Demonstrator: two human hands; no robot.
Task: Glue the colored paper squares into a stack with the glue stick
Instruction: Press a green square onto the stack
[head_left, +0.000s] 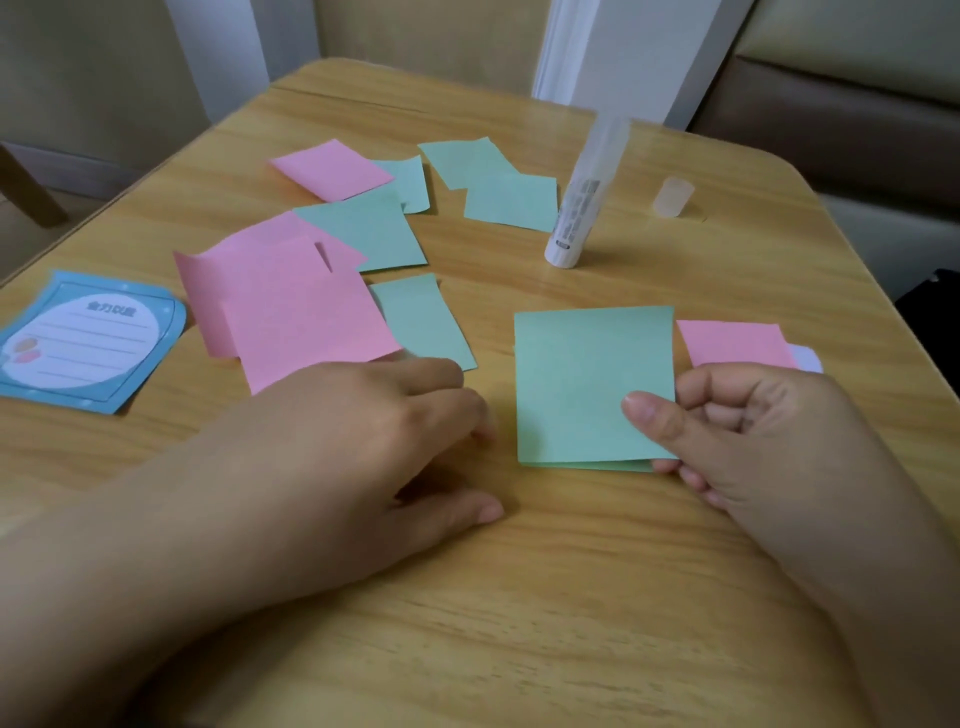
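Head view: the right hand (753, 431) pinches the right edge of a green stack (587, 384) of at least two squares, thumb on top and curled fingers beneath, the lower sheet peeping out along the near edge. The stack lies on the wooden table (519, 597), near its middle. The left hand (374, 431) rests on the table just left of the stack, fingers loosely bent and holding nothing, its fingertips close to a pink square (306, 327) and a green square (421, 317).

More loose pink and green squares are scattered across the far half of the table. Another pink square (727, 340) sits just behind the right hand. The glue stick (582, 202) stands upright beyond the stack, uncapped, with its translucent cap (674, 196) well apart to its right. A blue printed notepad (88, 343) lies at the left edge.

The paper looks thin, light and floppy, so it will likely curl or slide under a careless push. An edge or corner pinch seems best for lifting, with a flat hand to press sheets down. The glue stick looks rigid and light; grasp its barrel low to keep it steady.
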